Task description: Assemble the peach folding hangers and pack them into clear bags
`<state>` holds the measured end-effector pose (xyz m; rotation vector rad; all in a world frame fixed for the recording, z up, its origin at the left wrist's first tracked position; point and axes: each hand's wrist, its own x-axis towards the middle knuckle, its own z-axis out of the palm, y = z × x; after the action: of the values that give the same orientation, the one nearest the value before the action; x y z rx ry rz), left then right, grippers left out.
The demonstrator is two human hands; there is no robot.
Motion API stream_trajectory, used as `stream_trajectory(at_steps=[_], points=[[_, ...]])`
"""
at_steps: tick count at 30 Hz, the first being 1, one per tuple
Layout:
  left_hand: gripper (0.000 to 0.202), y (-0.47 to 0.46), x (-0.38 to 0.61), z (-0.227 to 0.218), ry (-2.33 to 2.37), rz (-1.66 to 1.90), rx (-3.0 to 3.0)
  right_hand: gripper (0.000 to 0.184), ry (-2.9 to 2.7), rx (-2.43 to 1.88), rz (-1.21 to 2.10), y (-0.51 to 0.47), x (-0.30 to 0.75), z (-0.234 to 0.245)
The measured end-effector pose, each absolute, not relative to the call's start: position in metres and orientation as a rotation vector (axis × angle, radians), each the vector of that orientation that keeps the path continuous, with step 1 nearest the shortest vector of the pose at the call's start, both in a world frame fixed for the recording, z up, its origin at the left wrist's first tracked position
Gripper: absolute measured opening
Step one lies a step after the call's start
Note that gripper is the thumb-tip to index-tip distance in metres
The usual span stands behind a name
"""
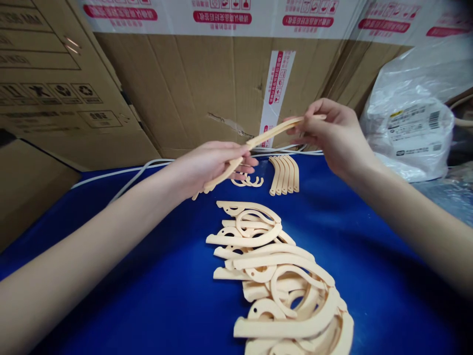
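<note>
Up over the far part of the blue surface, both hands hold cream plastic folding hanger parts. My right hand point(328, 130) pinches the far end of a long curved hanger arm point(275, 132). Closed around its near end, my left hand point(218, 165) also holds a second curved arm point(223, 176) across the palm. Whether the two arms are joined is hidden by the left fingers. Beneath the hands lie several small hooks point(254, 182) and a neat row of curved arms point(284, 175). Nearer me is a heap of folded hangers point(284, 276), overlapping one another.
Large cardboard boxes point(207, 88) wall off the back, with another box point(44, 64) at the left. White cables point(144, 170) run along the foot of the boxes. A clear plastic bag with a labelled roll point(414, 123) stands at the right, beside the blue surface point(148, 276).
</note>
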<state>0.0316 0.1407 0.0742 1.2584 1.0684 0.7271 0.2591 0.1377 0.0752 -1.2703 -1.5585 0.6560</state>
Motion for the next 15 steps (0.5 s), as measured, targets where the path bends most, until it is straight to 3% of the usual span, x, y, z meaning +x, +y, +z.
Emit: stream_trajectory(at_steps=[2, 5, 8, 11, 15], points=[[0.022, 0.138, 0.030, 0.080, 1.142, 0.817, 1.243, 0.013, -1.837, -1.346, 0.320, 0.133, 0.257, 0.074], [0.028, 0.136, 0.029, 0.082, 1.132, 0.757, 1.325, 0.030, -2.241, -1.511, -0.260, 0.122, 0.244, 0.072], [0.032, 0.131, 0.034, 0.080, 1.107, 0.658, 1.384, 0.038, -2.391, -1.680, -0.424, 0.112, 0.229, 0.070], [0.036, 0.125, 0.040, 0.077, 1.184, 0.725, 1.491, 0.039, -2.370, -1.620, -0.241, 0.108, 0.222, 0.067], [0.035, 0.128, 0.036, 0.074, 1.248, 0.893, 1.630, 0.036, -2.106, -1.408, 0.567, 0.119, 0.227, 0.064]])
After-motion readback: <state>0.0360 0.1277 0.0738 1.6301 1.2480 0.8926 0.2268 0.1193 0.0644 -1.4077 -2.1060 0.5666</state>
